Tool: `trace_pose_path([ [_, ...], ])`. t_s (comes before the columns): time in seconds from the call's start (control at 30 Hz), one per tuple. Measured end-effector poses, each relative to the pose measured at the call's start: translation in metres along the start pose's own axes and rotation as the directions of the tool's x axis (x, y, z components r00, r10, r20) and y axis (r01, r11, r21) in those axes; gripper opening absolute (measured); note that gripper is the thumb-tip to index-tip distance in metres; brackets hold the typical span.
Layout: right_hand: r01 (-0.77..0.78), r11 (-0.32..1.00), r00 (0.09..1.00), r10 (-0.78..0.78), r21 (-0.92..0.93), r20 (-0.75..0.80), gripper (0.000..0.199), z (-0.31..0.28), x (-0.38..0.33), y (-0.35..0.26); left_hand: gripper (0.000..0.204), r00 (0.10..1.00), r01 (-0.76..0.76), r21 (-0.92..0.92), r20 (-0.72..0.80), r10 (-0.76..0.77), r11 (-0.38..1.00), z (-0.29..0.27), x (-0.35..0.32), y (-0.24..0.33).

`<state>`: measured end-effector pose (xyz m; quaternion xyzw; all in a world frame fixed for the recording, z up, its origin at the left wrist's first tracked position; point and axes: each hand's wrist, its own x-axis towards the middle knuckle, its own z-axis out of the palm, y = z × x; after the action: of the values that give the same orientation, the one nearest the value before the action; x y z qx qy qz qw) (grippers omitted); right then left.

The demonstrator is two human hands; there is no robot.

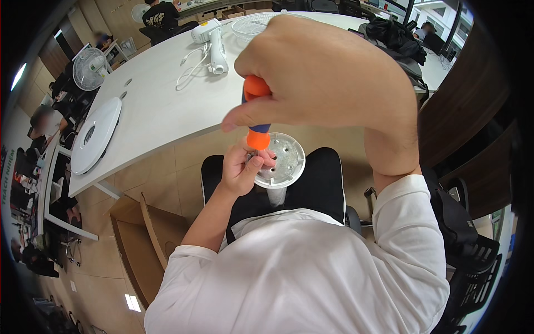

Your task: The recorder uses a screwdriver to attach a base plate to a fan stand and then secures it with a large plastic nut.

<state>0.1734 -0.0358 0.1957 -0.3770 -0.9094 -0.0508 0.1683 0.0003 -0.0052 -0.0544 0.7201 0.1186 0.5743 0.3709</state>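
Note:
My right hand [317, 78] is raised high and wrapped round the orange and blue handle of a screwdriver [258, 139], which points down. Below it, my left hand [239, 175] has its thumb and fingers pinched together close to the screwdriver's lower end, over a round disc. What those fingers hold is hidden. The disc [289, 158] has a white rim, a grey metallic face and several small holes. It tops a pale tube [276, 196] that stands between my thighs, above my lap.
On the white table [161, 111] lie a white fan motor unit [216, 50] with its cord, a wire fan guard [250, 25] and a round white base [97, 136] at the left edge. An open cardboard box [136, 239] sits on the floor to my left. Dark bags [389, 42] lie at the right.

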Motion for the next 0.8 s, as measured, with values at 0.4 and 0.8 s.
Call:
trace_pose_path([
  [0.4, 0.390, 0.856, 0.813, -0.493, 0.339, 0.309, 0.034, -0.056, 0.011, 0.023, 0.041, 0.999, -0.029, -0.017, 0.036, 0.030, 0.999, 0.011, 0.006, 0.010],
  [0.8, 0.207, 0.962, 0.937, -0.248, 0.179, 0.247, 0.034, -0.064, -0.002, -0.004, 0.040, 0.999, -0.043, -0.002, 0.007, 0.043, 0.999, 0.007, 0.001, 0.004],
])
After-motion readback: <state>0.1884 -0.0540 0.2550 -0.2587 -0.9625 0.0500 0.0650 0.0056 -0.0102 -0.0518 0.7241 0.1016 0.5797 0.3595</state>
